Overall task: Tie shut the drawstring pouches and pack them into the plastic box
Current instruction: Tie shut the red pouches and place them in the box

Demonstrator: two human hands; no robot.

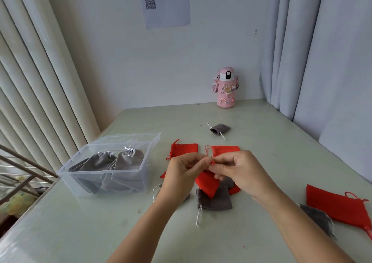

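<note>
We are pinching drawstring (211, 162) with left hand (181, 174) and right hand (239, 172); red pouch (207, 184) hanging right of plastic box (100, 172), left hand nearer.

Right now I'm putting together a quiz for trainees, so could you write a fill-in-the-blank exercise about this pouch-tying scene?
1. The left hand and right hand pinch the drawstring of a ____ pouch.
2. Every packed pouch inside the plastic box is ____.
3. The bottle standing at the far edge of the table is ____.

Missing words: red; grey; pink.
</note>
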